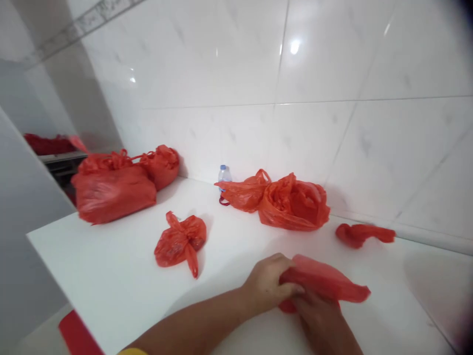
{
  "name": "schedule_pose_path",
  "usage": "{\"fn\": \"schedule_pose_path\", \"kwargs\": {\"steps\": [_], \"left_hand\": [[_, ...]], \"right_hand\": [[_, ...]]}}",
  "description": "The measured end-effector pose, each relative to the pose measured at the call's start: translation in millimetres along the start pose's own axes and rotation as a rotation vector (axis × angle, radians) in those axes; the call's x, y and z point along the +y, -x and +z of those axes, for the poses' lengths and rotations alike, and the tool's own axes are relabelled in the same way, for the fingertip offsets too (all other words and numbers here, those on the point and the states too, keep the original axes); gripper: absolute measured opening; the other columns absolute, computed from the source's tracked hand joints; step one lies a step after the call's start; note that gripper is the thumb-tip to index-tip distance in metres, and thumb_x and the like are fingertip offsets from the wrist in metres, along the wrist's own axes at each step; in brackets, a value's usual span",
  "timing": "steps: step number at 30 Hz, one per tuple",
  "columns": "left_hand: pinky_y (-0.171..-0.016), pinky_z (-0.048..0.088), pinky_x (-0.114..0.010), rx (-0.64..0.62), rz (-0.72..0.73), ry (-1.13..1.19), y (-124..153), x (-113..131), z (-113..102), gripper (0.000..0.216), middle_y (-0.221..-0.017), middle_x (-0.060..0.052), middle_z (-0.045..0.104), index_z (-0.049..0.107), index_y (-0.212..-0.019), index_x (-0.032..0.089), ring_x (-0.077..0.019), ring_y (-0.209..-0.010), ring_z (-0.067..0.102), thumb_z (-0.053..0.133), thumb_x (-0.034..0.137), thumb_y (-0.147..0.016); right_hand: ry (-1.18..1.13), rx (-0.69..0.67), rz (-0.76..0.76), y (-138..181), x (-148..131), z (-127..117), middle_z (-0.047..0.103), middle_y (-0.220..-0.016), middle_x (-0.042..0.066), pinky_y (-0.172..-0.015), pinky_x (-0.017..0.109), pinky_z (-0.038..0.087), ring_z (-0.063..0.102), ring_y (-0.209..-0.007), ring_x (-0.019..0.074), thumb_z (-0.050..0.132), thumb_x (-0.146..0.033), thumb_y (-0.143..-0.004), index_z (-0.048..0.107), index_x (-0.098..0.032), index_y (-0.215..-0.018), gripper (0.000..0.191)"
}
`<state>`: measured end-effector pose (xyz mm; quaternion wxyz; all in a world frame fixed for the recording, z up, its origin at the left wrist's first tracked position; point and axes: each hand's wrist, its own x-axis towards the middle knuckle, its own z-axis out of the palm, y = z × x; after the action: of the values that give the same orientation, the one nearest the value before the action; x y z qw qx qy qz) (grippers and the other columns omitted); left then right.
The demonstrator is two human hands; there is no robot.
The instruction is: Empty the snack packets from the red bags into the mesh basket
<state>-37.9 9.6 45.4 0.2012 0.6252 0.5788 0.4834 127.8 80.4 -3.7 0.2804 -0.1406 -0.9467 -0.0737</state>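
Note:
Near the front of the white table, my left hand (269, 282) grips the edge of a red plastic bag (325, 278), its fingers closed around the film. My right hand (320, 313) is closed under the same bag, partly covered by it, so its fingertips are hidden. The bag hangs loose and flat to the right of both hands. To the left of my hands lies a small tied red bag (180, 241) with its knotted ends sticking out. Behind them sits a bulky, open-topped red bag (295, 204).
A large full red bag (116, 192) and a smaller bundle (162, 165) stand at the table's left. A bottle (223, 175) with a blue cap is by the tiled wall (236, 74). A crumpled red bag (364, 234) lies at right on the white table (121, 281).

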Motion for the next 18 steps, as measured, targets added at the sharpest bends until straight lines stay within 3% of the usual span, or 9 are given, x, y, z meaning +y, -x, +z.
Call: {"fn": "schedule_pose_path", "kwargs": {"steps": [2,3,6,9,12,16,18], "left_hand": [[-0.077,0.043,-0.032,0.031,-0.060,0.145,-2,-1,3,0.018,-0.088,-0.003,0.062,0.064,-0.088,0.019,-0.0188,-0.082,0.056,0.063,0.029,-0.073],[-0.072,0.043,-0.029,0.104,-0.114,0.256,-4,-2,3,0.009,-0.080,-0.002,0.061,0.062,-0.079,0.018,-0.0164,-0.076,0.055,0.058,0.025,-0.077],[-0.059,0.040,-0.024,0.368,-0.291,0.668,-14,-8,-6,0.004,-0.067,0.001,0.057,0.055,-0.075,0.017,-0.0115,-0.061,0.052,0.053,0.021,-0.077],[-0.057,0.038,-0.021,0.483,-0.359,0.976,-22,-10,-19,0.008,-0.066,0.003,0.056,0.051,-0.078,0.018,-0.0094,-0.059,0.051,0.052,0.015,-0.071],[-0.057,0.038,-0.021,0.445,-0.406,1.077,-23,-10,-20,0.011,-0.066,0.003,0.056,0.049,-0.077,0.017,-0.0090,-0.058,0.051,0.051,0.014,-0.067],[-0.056,0.038,-0.021,0.275,-0.479,1.084,-15,-10,-2,0.017,-0.063,0.002,0.057,0.048,-0.070,0.017,-0.0084,-0.055,0.051,0.064,0.020,-0.067],[-0.056,0.038,-0.021,0.144,-0.477,1.039,-11,-9,6,0.022,-0.062,0.002,0.059,0.049,-0.066,0.016,-0.0085,-0.054,0.051,0.071,0.019,-0.063]], "right_hand": [[-0.015,-0.005,-0.073,-4,0,-2,0.068,-0.101,0.008,-0.072,0.036,0.051,0.063,-0.086,0.0244,0.047,-0.014,-0.082,0.066,-0.023,-0.105,0.032],[-0.018,-0.022,-0.075,-4,3,-4,0.069,-0.100,0.007,-0.071,0.035,0.051,0.064,-0.085,0.0238,0.048,-0.017,-0.083,0.068,-0.024,-0.101,0.028],[0.032,-0.046,0.033,5,21,-7,0.071,-0.081,0.006,-0.059,0.029,0.050,0.065,-0.066,0.0197,0.049,-0.029,-0.086,0.071,-0.023,-0.082,0.022],[0.129,-0.009,0.125,20,48,-4,0.070,-0.070,0.008,-0.049,0.028,0.045,0.063,-0.055,0.0186,0.040,-0.028,-0.089,0.072,-0.021,-0.085,0.034],[0.227,0.026,0.139,19,55,-4,0.069,-0.069,0.009,-0.049,0.029,0.043,0.061,-0.053,0.0189,0.034,-0.020,-0.088,0.071,-0.020,-0.089,0.037],[0.236,0.204,0.049,-6,20,-13,0.070,-0.087,0.010,-0.071,0.036,0.048,0.064,-0.078,0.0251,0.040,-0.015,-0.085,0.068,-0.018,-0.085,0.029],[0.140,0.247,0.150,-17,3,-13,0.069,-0.084,0.011,-0.070,0.036,0.048,0.063,-0.076,0.0238,0.039,-0.009,-0.084,0.067,-0.016,-0.092,0.029]]}}
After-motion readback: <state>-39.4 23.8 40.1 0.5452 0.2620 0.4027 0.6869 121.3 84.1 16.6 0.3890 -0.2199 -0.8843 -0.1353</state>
